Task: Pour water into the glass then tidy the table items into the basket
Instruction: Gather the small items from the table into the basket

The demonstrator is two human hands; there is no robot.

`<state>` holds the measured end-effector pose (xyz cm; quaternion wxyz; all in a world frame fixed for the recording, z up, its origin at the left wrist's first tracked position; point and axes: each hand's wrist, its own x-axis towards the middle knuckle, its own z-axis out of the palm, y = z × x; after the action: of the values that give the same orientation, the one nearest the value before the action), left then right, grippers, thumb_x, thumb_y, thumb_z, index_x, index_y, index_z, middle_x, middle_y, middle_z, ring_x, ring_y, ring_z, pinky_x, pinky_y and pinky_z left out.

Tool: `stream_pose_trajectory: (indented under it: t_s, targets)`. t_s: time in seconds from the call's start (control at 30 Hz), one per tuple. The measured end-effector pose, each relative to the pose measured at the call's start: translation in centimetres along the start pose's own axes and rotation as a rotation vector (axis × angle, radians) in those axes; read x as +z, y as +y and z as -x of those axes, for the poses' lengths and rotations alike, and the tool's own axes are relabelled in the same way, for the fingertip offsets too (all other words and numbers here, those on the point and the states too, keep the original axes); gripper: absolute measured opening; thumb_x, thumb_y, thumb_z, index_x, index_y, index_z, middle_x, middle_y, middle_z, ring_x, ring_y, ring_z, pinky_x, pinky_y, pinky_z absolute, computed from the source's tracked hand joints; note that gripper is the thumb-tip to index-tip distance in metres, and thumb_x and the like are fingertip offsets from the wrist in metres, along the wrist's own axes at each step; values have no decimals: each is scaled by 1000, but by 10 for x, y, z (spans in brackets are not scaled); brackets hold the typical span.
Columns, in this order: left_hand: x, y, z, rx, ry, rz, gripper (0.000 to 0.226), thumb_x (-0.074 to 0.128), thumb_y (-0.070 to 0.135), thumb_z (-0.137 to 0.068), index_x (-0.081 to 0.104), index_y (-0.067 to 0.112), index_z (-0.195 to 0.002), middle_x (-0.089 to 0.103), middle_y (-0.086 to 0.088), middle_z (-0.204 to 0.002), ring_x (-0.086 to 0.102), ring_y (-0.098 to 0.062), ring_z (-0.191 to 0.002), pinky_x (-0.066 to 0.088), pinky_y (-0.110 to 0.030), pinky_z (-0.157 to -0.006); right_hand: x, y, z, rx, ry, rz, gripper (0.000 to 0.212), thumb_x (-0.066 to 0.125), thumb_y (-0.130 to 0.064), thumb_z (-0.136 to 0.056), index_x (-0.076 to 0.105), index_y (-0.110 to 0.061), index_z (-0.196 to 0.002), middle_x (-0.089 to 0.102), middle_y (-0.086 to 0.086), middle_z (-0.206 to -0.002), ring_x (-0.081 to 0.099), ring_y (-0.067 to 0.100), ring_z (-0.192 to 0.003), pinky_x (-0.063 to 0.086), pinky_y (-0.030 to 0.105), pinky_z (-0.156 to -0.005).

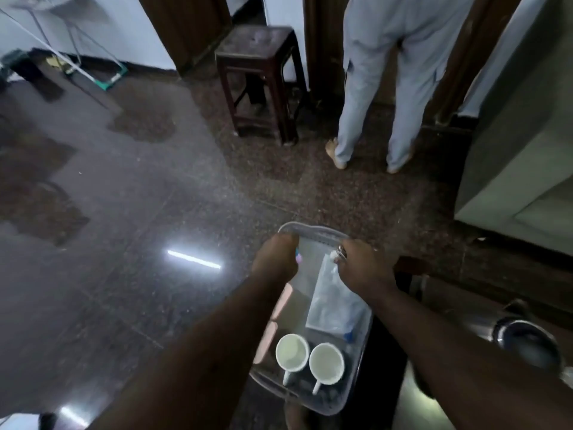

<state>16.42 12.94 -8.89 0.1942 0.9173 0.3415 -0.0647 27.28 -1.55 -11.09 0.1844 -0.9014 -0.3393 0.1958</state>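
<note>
A clear plastic basket (pixel 313 231) is held out over the dark floor, low and right of centre. My left hand (pixel 274 259) grips its left rim and my right hand (pixel 361 263) grips its right rim near the far end. Inside stand two white mugs, one (pixel 291 352) on the left and one (pixel 327 363) beside it, handles toward me. A clear plastic packet (pixel 335 302) lies along the basket's right side. A small pink item (pixel 298 258) shows by my left fingers.
A dark wooden stool (pixel 259 79) stands ahead. A person in light trousers (pixel 381 88) stands at the back right, facing away. A grey cabinet (pixel 521 169) is at the right, and a steel vessel (pixel 527 339) sits low right. A mop frame (pixel 93 66) leans far left.
</note>
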Motion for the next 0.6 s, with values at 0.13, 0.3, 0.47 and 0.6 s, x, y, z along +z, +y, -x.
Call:
stream_pose_trajectory:
  t_s: [0.13, 0.3, 0.47, 0.6]
  targets:
    - [27, -24, -38, 68, -76, -109, 17, 64, 21, -88, 61, 12, -102, 68, -14, -108, 66, -36, -98, 53, -40, -79, 52, -12, -31, 84, -21, -74, 13, 55, -26, -93, 49, -23, -82, 65, 5, -102, 63, 30, -98, 43, 34, -73]
    - [37, -32, -65, 176, -112, -191, 15, 60, 15, -88, 61, 12, -104, 69, -15, -111, 66, -39, -103, 53, -43, -79, 85, -33, -56, 59, 48, 11, 6, 54, -22, -92, 57, -20, -97, 68, 8, -103, 66, 34, -99, 51, 40, -77]
    - [42, -29, -73, 158, -58, -206, 20, 56, 15, -93, 64, 14, -111, 69, -12, -116, 66, -37, -106, 54, -43, -81, 93, -36, -72, 102, 67, 71, 15, 50, -16, -93, 55, -20, -107, 65, 9, -109, 66, 34, -101, 49, 39, -76]
    - [46, -24, -73, 173, -36, -209, 22, 51, 13, -94, 64, 14, -112, 69, -12, -115, 67, -36, -105, 54, -44, -80, 90, -41, -72, 115, 55, 47, 20, 49, -21, -95, 55, -22, -114, 64, 7, -114, 65, 32, -104, 50, 40, -80]
